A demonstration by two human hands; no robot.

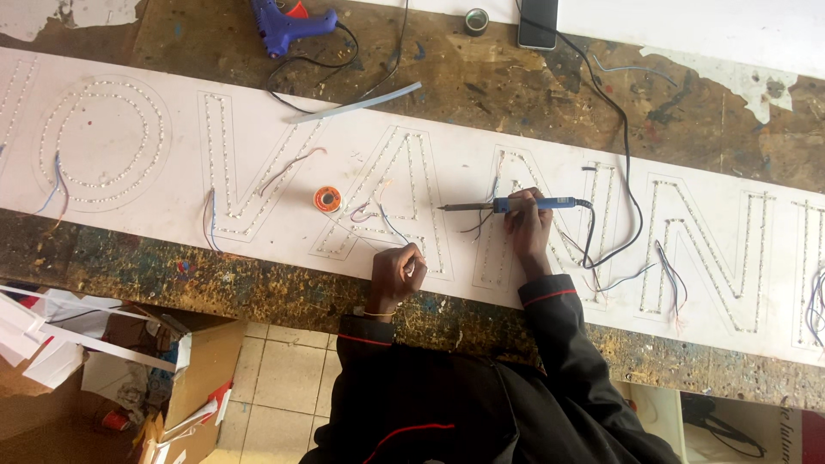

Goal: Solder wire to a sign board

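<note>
A long white sign panel [258,112] with letter outlines of small lights lies across a worn wooden workbench [516,86]. My right hand [528,225] grips a blue-handled soldering iron [516,204], its metal tip pointing left over the panel. My left hand [398,273] rests on the panel's near edge, fingers pinched on a thin wire [391,230] that runs up toward a small loop. An orange spool of solder wire [327,199] sits on the panel to the left of the iron's tip.
A blue glue gun [288,26], a grey stick [357,103], a roll of tape [477,21] and a black phone [538,21] lie at the bench's far side. Black cable [620,129] trails across the panel. Cardboard box with scraps [198,378] stands on the tiled floor.
</note>
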